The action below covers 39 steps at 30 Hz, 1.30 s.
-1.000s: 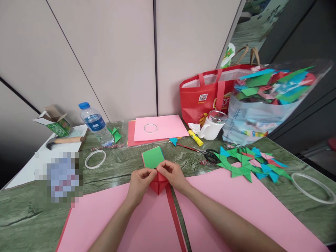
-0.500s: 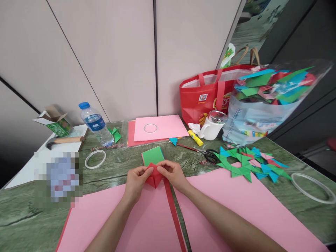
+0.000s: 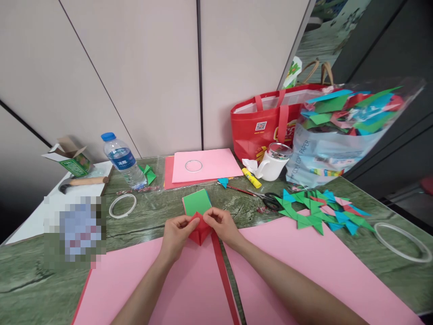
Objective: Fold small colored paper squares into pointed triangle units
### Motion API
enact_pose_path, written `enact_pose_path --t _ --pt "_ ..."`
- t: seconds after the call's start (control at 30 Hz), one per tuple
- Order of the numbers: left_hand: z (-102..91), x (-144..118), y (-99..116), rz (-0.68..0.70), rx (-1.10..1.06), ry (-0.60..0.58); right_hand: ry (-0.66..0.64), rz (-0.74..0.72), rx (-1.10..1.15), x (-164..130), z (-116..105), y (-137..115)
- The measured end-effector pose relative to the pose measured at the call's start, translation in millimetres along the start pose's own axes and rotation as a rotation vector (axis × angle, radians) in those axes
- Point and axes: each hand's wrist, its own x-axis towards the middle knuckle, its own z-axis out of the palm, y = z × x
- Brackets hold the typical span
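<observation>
Pinching from both sides, the left hand (image 3: 176,234) and right hand (image 3: 223,226) close their fingertips on the upper edges of a small folded red paper (image 3: 200,231), held just above the near pink sheets (image 3: 176,289) and in front of the green square stack (image 3: 197,201). Folding it well likely calls for matching the two upper corners before creasing — thumbs pressing evenly, the lower point kept centred. The red strip (image 3: 221,275) lying just below could snag, so best kept clear.
</observation>
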Motion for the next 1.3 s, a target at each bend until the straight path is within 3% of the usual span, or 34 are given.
enact_pose_path --t 0.23,0.53,0.8,1.0,1.2,1.3 --pt "2.5 -1.0 -0.8 -0.006 0.024 -0.006 0.042 -0.014 -0.074 -1.7 0.7 2.6" --pt "-3.1 0.6 3.8 -0.084 -0.069 0.033 -0.085 0.037 0.135 -1.0 0.6 1.6" --pt "-3.1 1.8 0.6 -0.122 -0.175 -0.121 0.049 0.139 0.197 0.9 -0.9 6.7" --pt "-4.8 2.3 2.6 -0.1 -0.181 -0.034 -0.068 0.166 0.307 -0.6 -0.1 4.0" --pt "-3.6 2.4 1.8 -0.104 -0.194 -0.091 0.056 0.137 0.283 1.6 -0.2 6.9" --pt "-3.7 3.2 -1.0 -0.148 -0.169 -0.104 0.055 0.136 0.287 2.0 0.1 7.0"
